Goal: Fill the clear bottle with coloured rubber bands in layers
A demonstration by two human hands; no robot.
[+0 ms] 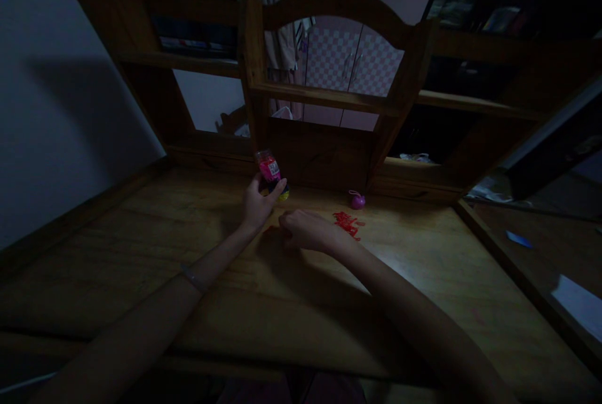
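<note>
My left hand (261,202) is wrapped round a small clear jar (269,169) with bright pink and red contents and a white printed label. The jar is tilted, and a dark and yellow part shows at its lower end. To the right, my right hand (305,229) is low over the desk with its fingers curled together; whatever they hold is hidden. Some faint orange-red bits (271,232) lie on the wood just left of those fingers. Beyond my right wrist is a loose pile of thin red bands (347,224), possibly rubber bands. A round purple object with a loop (357,201) stands behind the pile.
The wooden desk (414,266) has a shelf unit (324,103) along its back edge and a raised rim at each side. A wall (70,109) rises at the left. White paper (578,303) and a blue card (518,239) lie beyond the right rim. Light is dim.
</note>
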